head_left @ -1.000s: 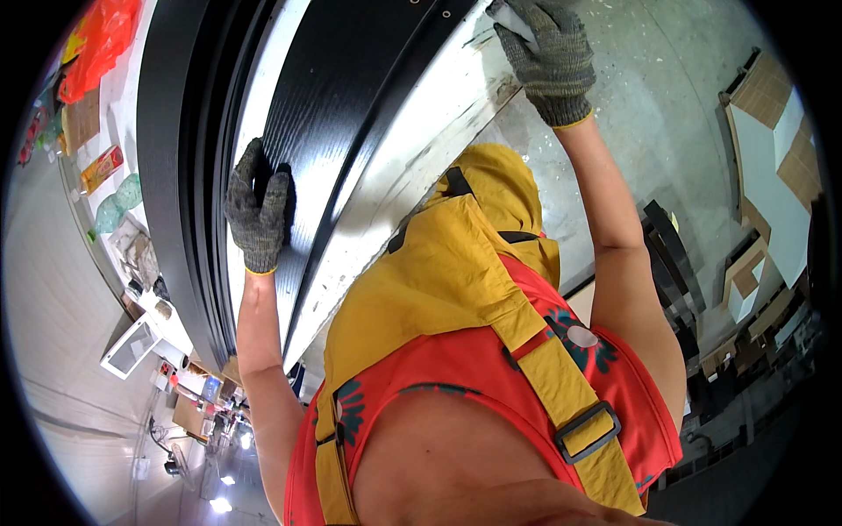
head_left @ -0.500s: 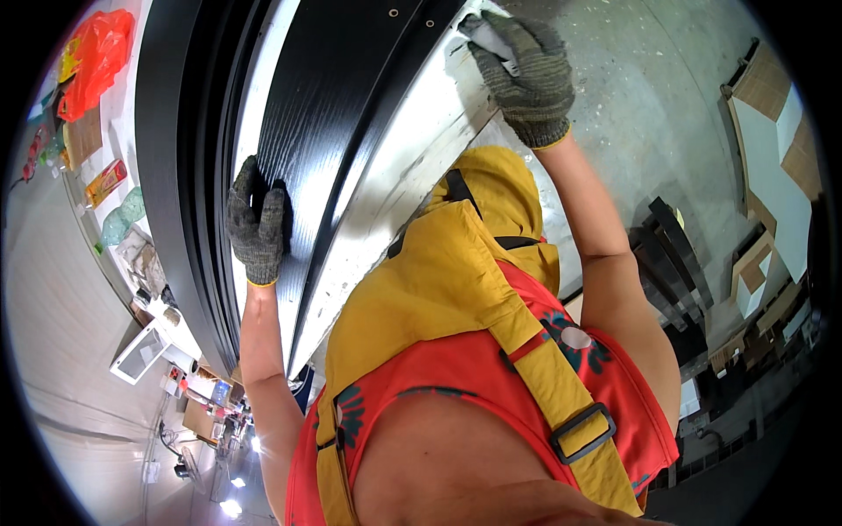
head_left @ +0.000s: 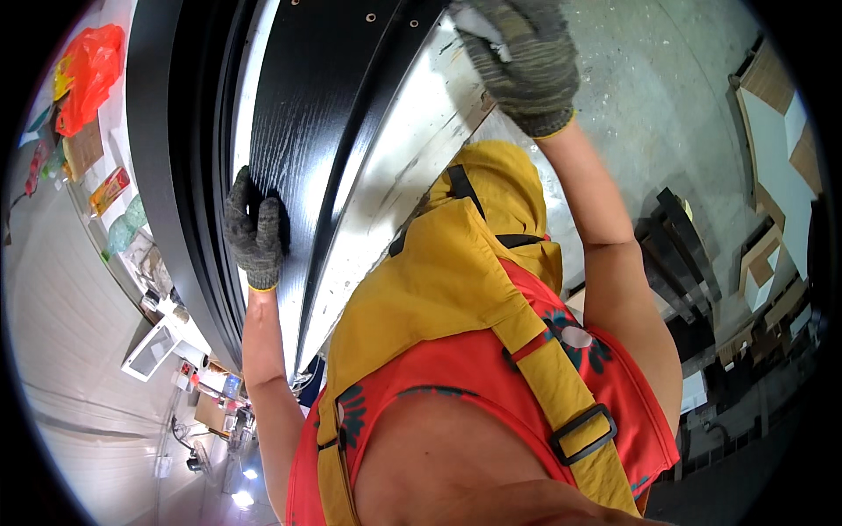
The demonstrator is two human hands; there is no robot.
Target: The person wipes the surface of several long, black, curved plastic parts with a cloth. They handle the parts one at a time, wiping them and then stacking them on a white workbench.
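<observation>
My left hand (head_left: 253, 232), in a dark grey knitted glove, rests at the left side of a black wood-grained panel (head_left: 298, 114). Its fingers are stretched forward and somewhat apart, with nothing held in them. At the top, my right hand (head_left: 524, 70), gloved alike, is closed around a pale, whitish-grey thing (head_left: 478, 33) that looks like a folded cloth; the fingers hide most of it. That hand is over the far end of the white, scuffed work surface (head_left: 412, 145), beside the panel's right edge. Small round holes show near the panel's far end.
More long black profiled boards (head_left: 189, 175) lie left of the panel. Beyond them, a white ledge carries a red plastic bag (head_left: 92, 74) and small packages. Boards and cardboard (head_left: 772, 158) stand at right on the grey floor (head_left: 631, 96), near a stack of dark strips (head_left: 675, 254).
The view has shifted slightly, so the panel and boards sit a little farther left and higher. My right hand has moved up toward the picture's top edge; my left stays at the panel.
</observation>
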